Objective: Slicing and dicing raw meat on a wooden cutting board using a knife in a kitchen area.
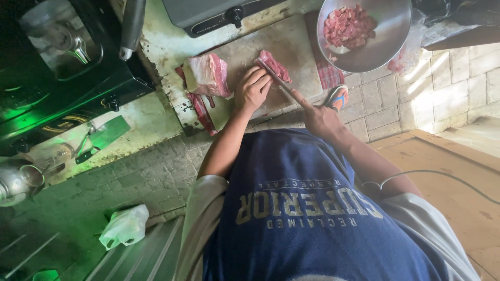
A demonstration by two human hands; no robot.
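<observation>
two hands on the cutting board [291, 47]: my left hand [252, 89] presses curled fingers on the meat strip [275, 65] at 12 o'clock; my right hand [322, 120] clasps the knife [281, 83], blade on the strip. large meat slab [207, 75] at 10 o'clock, metal bowl [388, 41] of diced meat at 1 o'clock.

We count two hands, the left hand [252, 88] and the right hand [322, 120], and one knife [276, 79]. We see two large pieces of meat [207, 75], one cutting board [291, 49], one metal bowl [383, 41], one sandal [338, 97] and one white bag [124, 227].
</observation>
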